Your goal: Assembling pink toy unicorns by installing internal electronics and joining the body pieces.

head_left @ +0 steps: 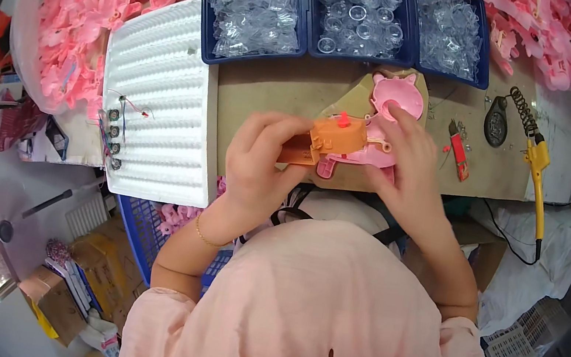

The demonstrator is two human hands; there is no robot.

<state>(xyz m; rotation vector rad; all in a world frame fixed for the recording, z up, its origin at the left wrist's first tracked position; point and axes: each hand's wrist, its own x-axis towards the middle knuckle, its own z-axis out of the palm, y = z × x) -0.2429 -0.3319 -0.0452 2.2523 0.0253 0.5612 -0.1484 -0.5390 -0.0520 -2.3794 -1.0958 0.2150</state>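
Observation:
My left hand [257, 167] grips an orange plastic block [329, 140] with a small red peg on top, held just above the brown workbench [270, 86]. Touching the block's right side is a pink plastic animal-shaped toy shell [383, 130], which lies on a tan fixture. My right hand [411, 161] presses down on that pink shell, fingers curled over its middle. The shell's lower part is hidden behind the block and my hands.
Three blue bins of clear plastic domes [349, 13] line the bench's far edge. Pink toy parts [96, 6] are heaped at the left and far right. A white ridged tray [156, 98] lies left; a yellow soldering iron [537, 170] and red tool [460, 152] lie right.

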